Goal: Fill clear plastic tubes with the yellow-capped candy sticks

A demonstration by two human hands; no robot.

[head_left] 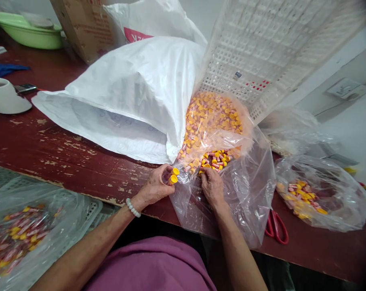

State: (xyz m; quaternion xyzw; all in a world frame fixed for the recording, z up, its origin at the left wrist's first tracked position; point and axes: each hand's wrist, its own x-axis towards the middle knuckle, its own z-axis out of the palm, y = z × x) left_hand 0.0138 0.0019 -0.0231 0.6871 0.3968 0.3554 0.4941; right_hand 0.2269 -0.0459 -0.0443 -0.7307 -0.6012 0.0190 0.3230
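Two small pieces with round yellow caps stick out of my left hand, whose fingers are closed around them near the table edge. My right hand reaches to the mouth of a large clear plastic bag. Its fingertips are bent against the yellow-capped pieces there; whether they pinch one is hidden. Inside the bag lies a big heap of small yellow-capped pieces with red-and-white printed bodies. A beaded bracelet circles my left wrist.
A white sack and a tilted white plastic crate stand behind. Red-handled scissors and a smaller clear bag lie right. At lower left, another bag holds more pieces. A white cup and green basin sit left.
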